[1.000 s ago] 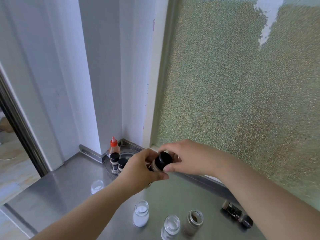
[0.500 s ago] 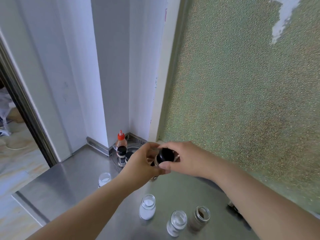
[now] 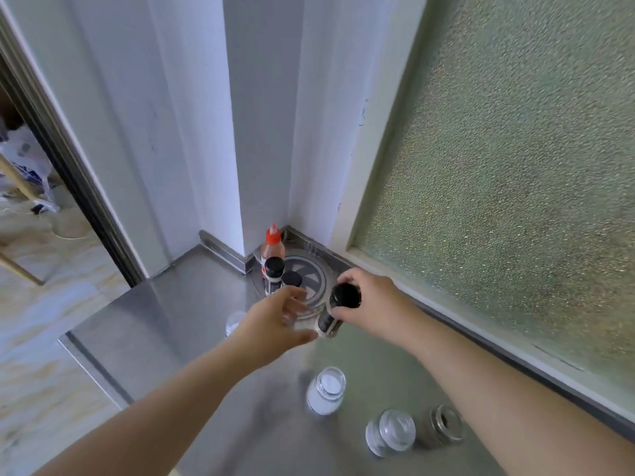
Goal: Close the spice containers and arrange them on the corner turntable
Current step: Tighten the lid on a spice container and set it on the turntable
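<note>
Nearest the bench's front edge stand three uncapped jars: a clear glass jar (image 3: 390, 435) with white contents, a jar of dark spice (image 3: 442, 424) just beside it on the window side, and a jar of white powder (image 3: 325, 389) a little further in; all three lidless, no loose lids in view; a fourth open jar (image 3: 234, 322) peeks out behind the left forearm towards the bench's left edge, mostly hidden; mid-bench the left hand (image 3: 275, 319) hangs with fingers spread apart, holding nothing, thumb close to the base of the capped jar (image 3: 335, 312) but contact unclear; the right hand (image 3: 372, 298) grips that jar from the window side, fingers clamped round its upper body just under the black lid (image 3: 345, 295); lid looks seated, jar tilted slightly, its base at or just above the near rim of the turntable (image 3: 318, 276), can't tell if it touches; further back, in the bench's far corner, the turntable carries two black-capped containers (image 3: 275, 273) close together on its left side, and a red-capped squeeze bottle (image 3: 273, 247) stands right behind them against the wall; judgement: roughly a third done, two containers closed and placed, a third closed and about to be set down; left to do: place it on a free part of the turntable, then cap and move four open jars; where their lids are is not visible.
</note>
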`<state>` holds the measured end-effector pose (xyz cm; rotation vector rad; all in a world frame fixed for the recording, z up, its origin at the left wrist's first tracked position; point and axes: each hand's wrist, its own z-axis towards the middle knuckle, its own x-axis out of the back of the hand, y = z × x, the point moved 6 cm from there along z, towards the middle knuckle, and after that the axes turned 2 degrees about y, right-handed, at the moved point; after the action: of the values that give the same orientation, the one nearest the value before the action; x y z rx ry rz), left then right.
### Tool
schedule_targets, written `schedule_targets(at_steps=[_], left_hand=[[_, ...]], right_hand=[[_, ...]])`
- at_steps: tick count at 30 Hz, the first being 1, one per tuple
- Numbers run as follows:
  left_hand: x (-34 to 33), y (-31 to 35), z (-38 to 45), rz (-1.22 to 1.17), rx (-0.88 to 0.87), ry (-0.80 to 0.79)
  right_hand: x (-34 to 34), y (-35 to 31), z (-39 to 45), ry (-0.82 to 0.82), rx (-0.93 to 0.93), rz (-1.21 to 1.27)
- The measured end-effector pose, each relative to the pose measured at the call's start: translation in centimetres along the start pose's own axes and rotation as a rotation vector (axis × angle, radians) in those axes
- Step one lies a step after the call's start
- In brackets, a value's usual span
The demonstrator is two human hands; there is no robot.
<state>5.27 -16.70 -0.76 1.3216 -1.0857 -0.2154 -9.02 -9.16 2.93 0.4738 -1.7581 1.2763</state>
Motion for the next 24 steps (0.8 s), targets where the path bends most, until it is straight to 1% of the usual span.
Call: schedule_targets(at_steps=[2,4,6,9,14,17,21,24], left_hand=[[1.3,-0.9,1.3,0.014,0.02,0.012],[2.4,-1.5,2.5,0.051,0.013,0.012],[3.3,-1.8,3.4,0.101,-0.004,0.01],[4.4,-2.7,4.4,0.099,-0.011,0.02],[5.4,-4.4,5.1,0.075,-0.002,0.038],[5.4,-5.5,5.4,0.075,0.021,0.027],[4.8,-6.1,5.9,0.099,0.033,-0.005],[4.0,-5.9,6.2,0.12,0.035,-0.038]], right_hand=[[0.2,0.5,2.4,0.056,-0.021,0.047],[-0.1,0.7,4.9,0.077,-0.024,0.066],[-1.1,0.9,7.1,0.069,-0.029,0.069],[-3.6,1.7,9.9,0.039,-0.037,0.077],[-7.6,3.9,11.6,-0.018,-0.103,0.066],[-9.0,4.3,11.7,-0.032,-0.101,0.055],[-9.3,4.2,11.9,-0.048,-0.074,-0.018],[-7.4,4.0,11.6,0.008,-0.059,-0.023]])
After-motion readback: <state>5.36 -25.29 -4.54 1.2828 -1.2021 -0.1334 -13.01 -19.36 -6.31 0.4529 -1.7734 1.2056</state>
